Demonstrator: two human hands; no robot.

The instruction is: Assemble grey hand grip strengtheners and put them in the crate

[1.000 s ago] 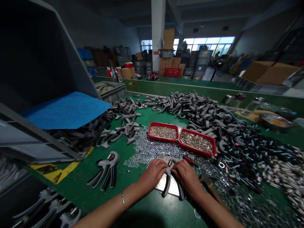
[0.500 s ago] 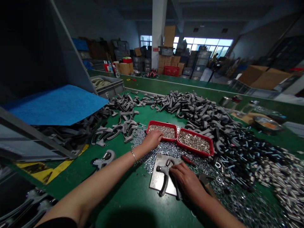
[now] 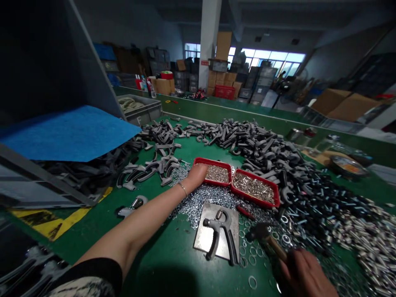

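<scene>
My left hand (image 3: 196, 173) reaches forward and rests on the near left corner of a red tray (image 3: 229, 170) of small shiny metal parts; its fingers curl into the tray and what they hold is hidden. My right hand (image 3: 305, 274) at the lower right is closed round the wooden handle of a hammer (image 3: 266, 239), whose dark head points toward the middle. Between the hands a grey hand gripper (image 3: 221, 235) lies alone on a flat metal plate (image 3: 204, 239). A second red tray (image 3: 255, 187) of metal pins sits beside the first.
Loose washers (image 3: 201, 202) cover the green table around the plate. A big heap of grey handle halves (image 3: 262, 144) lies behind the trays, and screws and bolts (image 3: 355, 218) spread to the right. A tilted grey crate with a blue sheet (image 3: 68, 132) stands left. Finished grippers (image 3: 130, 206) lie left.
My left hand left the gripper on the plate and reached forward to the left red tray. My right hand let go of the gripper, pulled back right and took up the hammer.
</scene>
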